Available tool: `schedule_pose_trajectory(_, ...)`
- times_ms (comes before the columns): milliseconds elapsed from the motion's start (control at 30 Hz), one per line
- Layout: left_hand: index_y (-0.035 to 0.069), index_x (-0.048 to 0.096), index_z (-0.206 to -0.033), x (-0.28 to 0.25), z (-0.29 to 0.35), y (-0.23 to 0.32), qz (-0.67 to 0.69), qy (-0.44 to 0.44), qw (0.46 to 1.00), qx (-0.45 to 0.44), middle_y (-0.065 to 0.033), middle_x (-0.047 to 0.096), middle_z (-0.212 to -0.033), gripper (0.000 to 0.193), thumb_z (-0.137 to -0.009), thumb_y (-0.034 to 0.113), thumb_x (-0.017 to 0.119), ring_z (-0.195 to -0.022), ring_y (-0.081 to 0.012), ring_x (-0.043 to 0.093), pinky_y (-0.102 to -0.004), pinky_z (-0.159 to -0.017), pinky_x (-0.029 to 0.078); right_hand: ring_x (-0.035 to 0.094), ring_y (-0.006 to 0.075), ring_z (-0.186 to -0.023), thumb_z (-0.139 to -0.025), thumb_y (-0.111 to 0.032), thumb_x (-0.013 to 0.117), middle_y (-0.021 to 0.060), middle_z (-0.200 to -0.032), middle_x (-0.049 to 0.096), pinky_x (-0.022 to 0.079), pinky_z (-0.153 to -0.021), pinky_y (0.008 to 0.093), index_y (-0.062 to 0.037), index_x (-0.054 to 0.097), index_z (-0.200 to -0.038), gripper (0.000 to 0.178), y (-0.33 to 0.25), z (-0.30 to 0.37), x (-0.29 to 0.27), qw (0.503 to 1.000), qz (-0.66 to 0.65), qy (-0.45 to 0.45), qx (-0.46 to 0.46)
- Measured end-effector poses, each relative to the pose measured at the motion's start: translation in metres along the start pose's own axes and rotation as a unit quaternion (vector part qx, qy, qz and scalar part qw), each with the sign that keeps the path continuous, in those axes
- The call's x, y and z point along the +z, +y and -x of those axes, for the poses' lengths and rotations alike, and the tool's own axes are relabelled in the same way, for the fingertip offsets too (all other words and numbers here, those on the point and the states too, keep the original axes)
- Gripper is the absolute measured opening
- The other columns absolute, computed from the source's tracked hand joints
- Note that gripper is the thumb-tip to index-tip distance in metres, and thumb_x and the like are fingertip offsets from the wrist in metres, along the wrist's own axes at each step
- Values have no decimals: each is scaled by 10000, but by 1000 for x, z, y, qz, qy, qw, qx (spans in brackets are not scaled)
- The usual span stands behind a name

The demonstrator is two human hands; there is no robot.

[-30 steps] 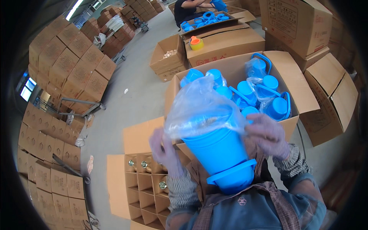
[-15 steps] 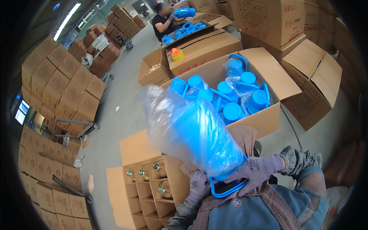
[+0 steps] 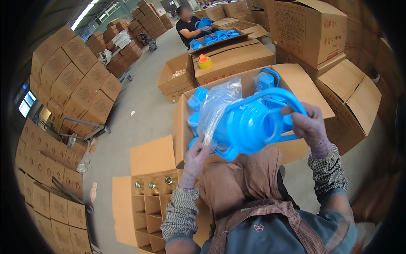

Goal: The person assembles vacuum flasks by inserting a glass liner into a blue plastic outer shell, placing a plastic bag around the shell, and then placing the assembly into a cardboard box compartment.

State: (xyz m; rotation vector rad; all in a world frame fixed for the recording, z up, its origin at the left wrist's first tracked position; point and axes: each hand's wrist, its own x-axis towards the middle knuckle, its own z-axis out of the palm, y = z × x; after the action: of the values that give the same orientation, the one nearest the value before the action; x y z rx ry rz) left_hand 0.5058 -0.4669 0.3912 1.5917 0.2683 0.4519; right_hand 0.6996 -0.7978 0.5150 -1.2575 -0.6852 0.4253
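A blue plastic thermos jug casing (image 3: 250,127) is held up in front of me, tilted, with its round opening turned toward me. My right hand (image 3: 311,129), in a grey-purple glove, is closed on its blue handle. My left hand (image 3: 195,163), gloved alike, pinches the clear plastic bag (image 3: 220,99) bunched around the casing's far end. Behind them, a large open carton (image 3: 179,122) holds several more blue casings, some in clear plastic; the held one hides part of them.
At lower left stands a divided carton (image 3: 152,154) with several glass liners (image 3: 152,186) in its cells. Ahead are a closed carton with an orange-and-yellow tape roll (image 3: 204,62) and a box of small pale pieces (image 3: 178,73). A co-worker (image 3: 189,27) handles a blue casing. Stacked cartons (image 3: 69,76) stand left.
The blue casing has risen from my lap and turned so its opening faces me. The bag is now bunched toward its far end. My right hand has moved up and forward, my left forward and leftward.
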Motion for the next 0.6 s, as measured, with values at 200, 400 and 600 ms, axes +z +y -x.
schedule_pose_trajectory(200,-26,664,-985,53,-102,69,-51,-44,990,122,-204,378,-1535,267,-932,235,682,-1336,-235,428,-310,-1024,414,413,13,-460,-895,-256,643,-24,-625,523,344,-442,182,77,653,-1138,412,-8,-39,-34,983,29,118,-138)
schedule_pose_trajectory(400,10,667,-990,67,-213,-5,50,-31,994,97,-147,520,-1402,215,-933,218,678,-1105,-155,535,-283,-921,446,433,20,-484,-906,-237,693,-30,-658,556,329,-448,180,8,695,-1132,333,1,-119,-17,976,146,96,-131)
schedule_pose_trajectory(600,31,653,-1150,80,-271,-82,88,-21,994,-67,-17,633,-1020,292,-977,265,621,-937,-115,579,-272,-793,513,485,32,-548,-908,-260,692,-15,-686,595,374,-489,193,-4,703,-1089,314,60,-235,-21,978,206,33,-22)
